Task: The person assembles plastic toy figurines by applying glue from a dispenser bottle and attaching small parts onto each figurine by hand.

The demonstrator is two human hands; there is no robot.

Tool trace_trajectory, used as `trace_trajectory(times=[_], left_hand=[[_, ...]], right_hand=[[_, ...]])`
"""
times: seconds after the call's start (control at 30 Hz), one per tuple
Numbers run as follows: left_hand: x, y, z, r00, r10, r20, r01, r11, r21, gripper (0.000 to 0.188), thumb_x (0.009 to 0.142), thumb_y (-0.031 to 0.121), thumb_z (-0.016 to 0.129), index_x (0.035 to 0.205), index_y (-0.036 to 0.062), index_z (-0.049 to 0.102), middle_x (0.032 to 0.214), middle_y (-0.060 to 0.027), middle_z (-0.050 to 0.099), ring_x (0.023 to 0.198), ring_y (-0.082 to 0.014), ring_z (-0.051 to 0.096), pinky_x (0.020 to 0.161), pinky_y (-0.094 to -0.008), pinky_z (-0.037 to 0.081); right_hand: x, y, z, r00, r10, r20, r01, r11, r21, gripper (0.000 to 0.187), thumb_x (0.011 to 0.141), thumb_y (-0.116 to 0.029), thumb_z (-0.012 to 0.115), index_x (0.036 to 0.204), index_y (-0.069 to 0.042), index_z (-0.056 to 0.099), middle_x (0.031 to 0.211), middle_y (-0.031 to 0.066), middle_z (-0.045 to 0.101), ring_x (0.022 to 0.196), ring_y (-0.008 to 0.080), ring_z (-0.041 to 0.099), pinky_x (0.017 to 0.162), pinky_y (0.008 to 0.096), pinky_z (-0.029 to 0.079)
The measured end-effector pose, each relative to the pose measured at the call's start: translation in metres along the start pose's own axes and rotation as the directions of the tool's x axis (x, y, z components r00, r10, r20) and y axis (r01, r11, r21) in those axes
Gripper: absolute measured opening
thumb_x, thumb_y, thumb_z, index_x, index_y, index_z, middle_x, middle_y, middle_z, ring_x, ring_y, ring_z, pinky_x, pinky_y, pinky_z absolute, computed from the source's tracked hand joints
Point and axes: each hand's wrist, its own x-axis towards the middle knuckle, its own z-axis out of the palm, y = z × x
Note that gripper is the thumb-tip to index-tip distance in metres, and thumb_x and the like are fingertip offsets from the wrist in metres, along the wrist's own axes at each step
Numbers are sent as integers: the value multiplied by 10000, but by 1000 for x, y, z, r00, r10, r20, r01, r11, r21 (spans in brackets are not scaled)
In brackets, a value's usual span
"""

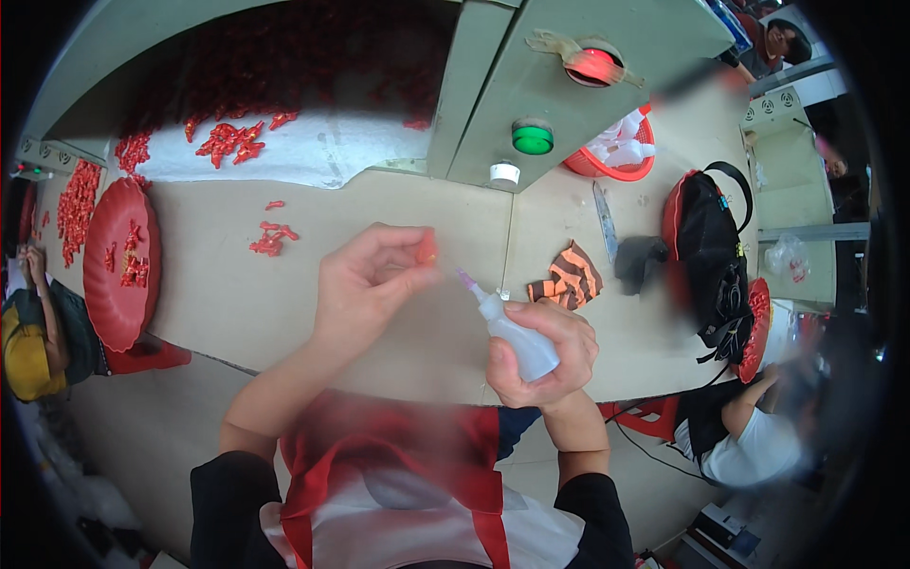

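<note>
Left hand point(368, 280) is pinching a red piece point(427, 248) between thumb and index finger; piece is sitting at the fingertips, left of the bottle point(520, 339) and near its tip. Fingers are hiding part of it; can't tell its full shape. Right hand point(561, 343) is gripping the bottle, wrapping thumb and fingers around its white body. Bottle is tilting up and left, its purple nozzle point(466, 279) pointing toward the left hand, near the piece but apart from it. Both hands are hovering above the table point(417, 204).

Loose pieces point(271, 239) are lying left of the bottle, past the left hand. Farther left of the bottle, a red tray point(102, 256) is holding more. Beyond the bottle, leftward, a white sheet point(322, 156) is bearing a red cluster point(230, 142). An orange-brown cloth point(571, 278) is lying just right of the bottle. Beyond the bottle, rightward, a blade point(605, 220) is lying, and a red basket point(611, 174) is holding white bottles point(627, 142). A black bag point(706, 247) is standing well right of the bottle.
</note>
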Motion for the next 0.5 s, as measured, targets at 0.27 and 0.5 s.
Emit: trace_trajectory(times=[0.27, 0.5], left_hand=[[-1, -3, 2, 1000, 28, -4, -28, 998, 60, 283, 771, -62, 637, 1042, -47, 557, 917, -78, 613, 823, -121, 606, 717, -238, 517], [-1, -1, 2, 1000, 29, -8, -29, 998, 60, 282, 765, -77, 630, 1036, -51, 556, 921, -87, 614, 842, -130, 608, 717, -244, 521]], right_hand=[[2, 6, 4, 997, -70, 26, 71, 997, -5, 320, 623, -58, 656, 908, 50, 560, 717, 113, 610, 504, 179, 567, 480, 248, 452], [3, 3, 6, 1000, 7, -5, -7, 1000, 22, 294, 605, -44, 674, 881, 10, 590, 723, 96, 633, 512, 206, 583, 467, 263, 457]])
